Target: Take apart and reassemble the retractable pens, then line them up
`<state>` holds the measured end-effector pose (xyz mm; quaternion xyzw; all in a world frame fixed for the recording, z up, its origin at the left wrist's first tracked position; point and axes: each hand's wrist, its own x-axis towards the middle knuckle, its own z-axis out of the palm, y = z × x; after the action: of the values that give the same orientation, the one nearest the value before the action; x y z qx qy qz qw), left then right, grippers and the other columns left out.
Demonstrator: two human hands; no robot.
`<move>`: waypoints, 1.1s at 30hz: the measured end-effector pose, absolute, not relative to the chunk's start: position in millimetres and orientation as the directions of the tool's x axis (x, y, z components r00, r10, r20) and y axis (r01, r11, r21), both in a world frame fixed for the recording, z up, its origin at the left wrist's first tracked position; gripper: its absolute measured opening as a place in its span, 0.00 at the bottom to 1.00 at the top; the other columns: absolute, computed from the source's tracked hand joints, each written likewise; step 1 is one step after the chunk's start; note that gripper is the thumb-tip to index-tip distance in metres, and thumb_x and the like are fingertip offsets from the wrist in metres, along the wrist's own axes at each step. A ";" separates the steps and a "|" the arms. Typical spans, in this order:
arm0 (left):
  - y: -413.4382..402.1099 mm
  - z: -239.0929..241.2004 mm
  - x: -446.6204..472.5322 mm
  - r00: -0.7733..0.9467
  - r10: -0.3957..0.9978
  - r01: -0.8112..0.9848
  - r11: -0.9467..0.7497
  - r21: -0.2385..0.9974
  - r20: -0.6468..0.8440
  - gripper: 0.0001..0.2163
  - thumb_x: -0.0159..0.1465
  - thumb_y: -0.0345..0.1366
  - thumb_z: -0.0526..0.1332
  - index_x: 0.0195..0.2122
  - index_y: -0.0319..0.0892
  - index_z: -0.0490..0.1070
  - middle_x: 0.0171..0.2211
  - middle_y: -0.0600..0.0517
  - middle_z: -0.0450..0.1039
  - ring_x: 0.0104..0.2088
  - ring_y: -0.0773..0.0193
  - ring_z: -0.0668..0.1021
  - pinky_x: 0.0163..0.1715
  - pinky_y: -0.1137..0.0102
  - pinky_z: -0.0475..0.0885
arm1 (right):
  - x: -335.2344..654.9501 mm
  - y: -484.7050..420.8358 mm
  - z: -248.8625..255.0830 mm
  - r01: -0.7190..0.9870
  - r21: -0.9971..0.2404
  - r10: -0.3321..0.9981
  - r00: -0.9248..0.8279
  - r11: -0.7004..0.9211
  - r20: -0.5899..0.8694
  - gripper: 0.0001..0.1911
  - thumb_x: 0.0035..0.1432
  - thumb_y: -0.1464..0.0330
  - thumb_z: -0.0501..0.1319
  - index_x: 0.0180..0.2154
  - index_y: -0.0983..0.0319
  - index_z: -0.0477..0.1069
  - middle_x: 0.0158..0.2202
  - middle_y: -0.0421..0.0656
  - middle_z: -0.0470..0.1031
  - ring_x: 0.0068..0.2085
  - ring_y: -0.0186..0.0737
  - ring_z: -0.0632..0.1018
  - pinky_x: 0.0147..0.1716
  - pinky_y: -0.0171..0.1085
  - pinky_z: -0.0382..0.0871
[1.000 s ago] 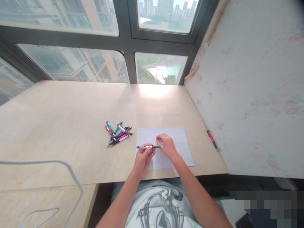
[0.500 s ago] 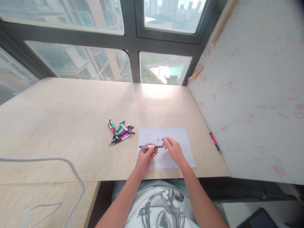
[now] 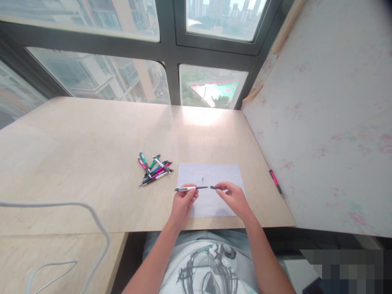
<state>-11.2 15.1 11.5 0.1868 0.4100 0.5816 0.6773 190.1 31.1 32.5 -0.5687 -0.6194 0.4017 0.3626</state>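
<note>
My left hand (image 3: pixel 184 201) is closed around the white barrel of a pen (image 3: pixel 185 189), its clip end pointing left. A thin dark refill (image 3: pixel 202 187) sticks out of the barrel to the right. Between the thumb and fingers of my right hand (image 3: pixel 232 197) is a black pen grip (image 3: pixel 214 187), lined up with the refill tip and just apart from it. Both hands are over a written sheet of paper (image 3: pixel 219 208). A small metal-looking piece (image 3: pixel 202 179) lies on the paper beyond the pen; it is too small to make out fully.
Left of the paper lies a pile of several pens (image 3: pixel 156 170) in pink, green, blue, white and black. A pink and black pen (image 3: pixel 275 181) rests against the flowered wall panel (image 3: pixel 330 122). A white cable (image 3: pixel 76 205) loops across the desk (image 3: pixel 92 163) at left.
My right hand has moved right and now holds the black grip, pulled off the pen. The refill is bare. My left hand has shifted slightly left with the barrel.
</note>
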 end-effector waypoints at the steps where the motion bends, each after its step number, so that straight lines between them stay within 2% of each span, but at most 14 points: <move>1: 14.4 11.9 -12.5 -0.021 0.941 -0.643 0.246 0.725 -0.338 0.12 0.53 0.35 0.71 0.37 0.39 0.76 0.27 0.52 0.75 0.27 0.70 0.74 0.29 0.75 0.69 | 193.3 31.7 30.0 0.427 -0.904 0.998 -0.068 0.016 -0.015 0.11 0.55 0.62 0.60 0.38 0.59 0.77 0.37 0.44 0.80 0.37 0.42 0.79 0.32 0.37 0.72; 5: 11.4 12.6 -14.9 -0.046 0.947 -0.682 0.202 0.703 -0.317 0.11 0.54 0.35 0.70 0.38 0.40 0.75 0.28 0.52 0.75 0.28 0.70 0.75 0.30 0.75 0.70 | 194.7 36.8 20.4 0.570 -0.822 0.998 0.050 0.010 0.047 0.10 0.56 0.63 0.59 0.35 0.60 0.76 0.35 0.45 0.79 0.35 0.42 0.77 0.33 0.38 0.70; 9: 10.7 11.7 -12.2 -0.025 0.952 -0.679 0.207 0.704 -0.304 0.10 0.54 0.34 0.70 0.37 0.40 0.75 0.27 0.52 0.75 0.28 0.70 0.75 0.30 0.76 0.69 | 173.7 48.7 12.9 0.734 -0.677 0.993 0.021 0.065 0.118 0.08 0.56 0.65 0.59 0.33 0.59 0.76 0.30 0.43 0.76 0.31 0.40 0.74 0.34 0.38 0.66; 15: 11.2 11.7 -9.4 0.003 0.954 -0.632 0.234 0.739 -0.300 0.09 0.55 0.34 0.69 0.36 0.39 0.75 0.28 0.51 0.76 0.28 0.69 0.75 0.31 0.75 0.69 | 141.1 61.9 4.4 0.780 -0.625 0.992 0.078 0.003 0.103 0.09 0.58 0.63 0.58 0.33 0.58 0.75 0.29 0.42 0.76 0.31 0.40 0.74 0.30 0.36 0.61; 18: 10.9 11.9 -9.8 0.009 0.953 -0.617 0.243 0.748 -0.303 0.09 0.55 0.34 0.69 0.36 0.39 0.75 0.28 0.51 0.76 0.28 0.69 0.75 0.32 0.74 0.69 | 141.5 59.2 4.5 0.765 -0.644 0.995 0.060 0.009 0.085 0.11 0.59 0.61 0.57 0.33 0.59 0.75 0.30 0.43 0.77 0.31 0.41 0.74 0.30 0.36 0.61; 20: 10.9 11.4 -10.0 0.008 0.954 -0.613 0.242 0.752 -0.300 0.09 0.55 0.35 0.69 0.36 0.39 0.75 0.28 0.51 0.76 0.29 0.69 0.75 0.33 0.74 0.69 | 146.5 55.0 6.8 0.715 -0.698 0.996 0.046 0.023 0.080 0.13 0.61 0.61 0.55 0.32 0.59 0.75 0.30 0.44 0.77 0.31 0.40 0.74 0.32 0.36 0.62; 22: 10.9 10.6 -9.8 0.007 0.955 -0.610 0.239 0.756 -0.296 0.09 0.55 0.35 0.69 0.36 0.39 0.74 0.27 0.51 0.76 0.29 0.69 0.75 0.33 0.74 0.69 | 152.2 49.6 10.4 0.595 -0.803 0.999 0.025 0.022 0.046 0.17 0.63 0.59 0.53 0.31 0.60 0.75 0.30 0.43 0.77 0.31 0.40 0.75 0.32 0.36 0.63; 24: 10.8 10.2 -9.3 0.012 0.956 -0.603 0.241 0.761 -0.293 0.10 0.55 0.36 0.69 0.36 0.39 0.74 0.27 0.51 0.76 0.29 0.68 0.75 0.34 0.73 0.69 | 156.2 43.7 14.8 0.405 -0.914 0.999 -0.006 -0.029 -0.034 0.22 0.65 0.55 0.48 0.32 0.61 0.74 0.29 0.44 0.77 0.30 0.40 0.75 0.29 0.35 0.64; 26: 10.4 10.3 -8.7 0.030 0.958 -0.584 0.248 0.773 -0.285 0.10 0.55 0.36 0.69 0.36 0.40 0.74 0.27 0.51 0.76 0.30 0.68 0.76 0.34 0.73 0.69 | 158.0 37.8 19.7 0.248 -0.965 0.993 -0.049 -0.090 -0.105 0.26 0.66 0.53 0.44 0.34 0.62 0.74 0.28 0.44 0.77 0.29 0.39 0.75 0.26 0.34 0.63; 27: 10.2 10.6 -8.5 0.043 0.959 -0.569 0.253 0.783 -0.278 0.10 0.55 0.36 0.69 0.36 0.40 0.74 0.28 0.51 0.76 0.30 0.67 0.76 0.34 0.73 0.68 | 158.2 35.0 22.3 0.222 -0.970 0.990 -0.075 -0.100 -0.120 0.27 0.66 0.52 0.44 0.33 0.62 0.73 0.27 0.44 0.76 0.28 0.39 0.74 0.25 0.34 0.63; 31: 9.6 11.7 -8.1 0.068 0.965 -0.508 0.252 0.824 -0.253 0.09 0.55 0.36 0.69 0.36 0.40 0.75 0.26 0.52 0.75 0.28 0.68 0.75 0.32 0.73 0.67 | 158.4 27.5 32.5 0.368 -0.929 0.978 -0.174 -0.043 -0.115 0.22 0.63 0.55 0.54 0.25 0.61 0.72 0.22 0.40 0.73 0.26 0.36 0.72 0.27 0.33 0.61; 33: 9.4 12.3 -8.1 0.066 0.967 -0.506 0.243 0.827 -0.244 0.09 0.55 0.36 0.69 0.36 0.40 0.75 0.26 0.53 0.75 0.28 0.68 0.74 0.31 0.73 0.67 | 159.6 26.1 36.1 0.415 -0.909 0.975 -0.184 -0.037 -0.123 0.19 0.62 0.57 0.56 0.24 0.61 0.72 0.21 0.38 0.72 0.24 0.34 0.70 0.25 0.32 0.60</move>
<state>-8.1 9.4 12.3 0.2816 0.4096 0.5468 0.6737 159.6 26.1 36.1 -0.5592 -0.6214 0.4536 0.3089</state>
